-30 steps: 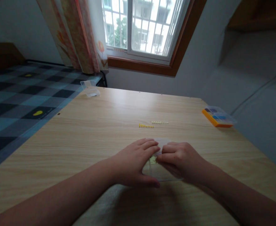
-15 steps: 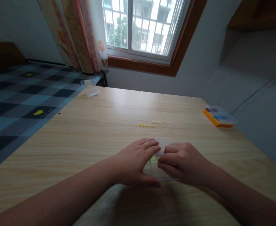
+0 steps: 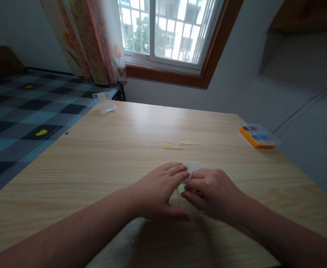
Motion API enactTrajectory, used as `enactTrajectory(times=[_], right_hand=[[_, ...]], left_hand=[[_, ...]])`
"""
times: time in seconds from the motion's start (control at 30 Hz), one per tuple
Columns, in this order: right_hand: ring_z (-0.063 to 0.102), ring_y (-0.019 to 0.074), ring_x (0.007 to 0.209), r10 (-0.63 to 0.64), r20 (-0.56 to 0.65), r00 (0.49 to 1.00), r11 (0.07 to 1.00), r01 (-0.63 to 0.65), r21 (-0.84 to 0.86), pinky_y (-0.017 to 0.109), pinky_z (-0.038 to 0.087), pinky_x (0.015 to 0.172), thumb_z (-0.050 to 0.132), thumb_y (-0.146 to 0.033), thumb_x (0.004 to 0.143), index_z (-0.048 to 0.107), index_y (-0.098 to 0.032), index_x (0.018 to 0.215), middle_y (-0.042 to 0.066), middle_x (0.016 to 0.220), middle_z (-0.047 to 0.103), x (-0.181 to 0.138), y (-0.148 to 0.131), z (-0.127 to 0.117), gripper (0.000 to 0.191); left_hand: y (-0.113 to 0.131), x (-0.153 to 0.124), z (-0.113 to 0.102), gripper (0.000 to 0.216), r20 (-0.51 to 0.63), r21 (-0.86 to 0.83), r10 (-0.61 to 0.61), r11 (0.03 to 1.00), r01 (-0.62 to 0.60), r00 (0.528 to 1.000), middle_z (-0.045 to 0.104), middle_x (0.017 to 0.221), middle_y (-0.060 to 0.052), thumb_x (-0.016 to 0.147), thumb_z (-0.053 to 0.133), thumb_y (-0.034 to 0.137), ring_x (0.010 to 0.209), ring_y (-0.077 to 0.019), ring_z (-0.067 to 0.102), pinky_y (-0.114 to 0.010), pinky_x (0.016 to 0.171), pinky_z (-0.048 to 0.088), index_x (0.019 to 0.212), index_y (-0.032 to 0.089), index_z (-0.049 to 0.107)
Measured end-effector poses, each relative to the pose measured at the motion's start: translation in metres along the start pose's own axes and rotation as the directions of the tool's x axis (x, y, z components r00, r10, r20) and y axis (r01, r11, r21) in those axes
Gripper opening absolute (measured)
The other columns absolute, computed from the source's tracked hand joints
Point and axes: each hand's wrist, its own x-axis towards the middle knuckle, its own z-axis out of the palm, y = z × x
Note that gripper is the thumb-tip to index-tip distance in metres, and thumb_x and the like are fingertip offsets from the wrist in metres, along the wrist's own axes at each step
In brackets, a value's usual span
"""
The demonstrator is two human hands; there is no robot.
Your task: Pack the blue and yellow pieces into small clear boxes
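Clear box [image 3: 183,204]: one, on the bench [image 3: 124,160] before me; pale yellow-green pieces [image 3: 181,188] inside. My left grip [image 3: 160,191]: spread flat along the box's left side. My right grip [image 3: 210,189]: fingers bunched over the box; whether pinching anything, I can't tell.

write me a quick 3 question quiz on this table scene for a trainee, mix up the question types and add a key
1. Multiple choice: which thing sits by the right edge of the table?
a) the curtain
b) the orange-sided box
c) the bed

2. True or false: the left hand and the right hand are both at the near clear box.

3. Fill in the colour: beyond the hands lie a pale row of tiny pieces and a ____ row.

Key:
1. b
2. True
3. yellow
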Motion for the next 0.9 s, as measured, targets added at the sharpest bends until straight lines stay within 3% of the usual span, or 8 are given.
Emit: enactTrajectory(times=[0.9], right_hand=[[0.059, 0.0150, 0.067, 0.113, 0.019, 0.993, 0.993, -0.113, -0.022, 0.029, 0.036, 0.064, 0.070, -0.023, 0.089, 0.068, -0.019, 0.071, 0.000, 0.071, 0.067, -0.0054, -0.0059, 0.0022, 0.018]], left_hand=[[0.0005, -0.0001, -0.0009, 0.090, 0.006, 0.006, 0.001, 1.000, -0.001, 1.000, 0.049, 0.155, -0.017, 0.080, 0.070, 0.069, 0.146, -0.0347, 0.041, -0.049, 0.124, 0.029, 0.147, 0.012, 0.050]])
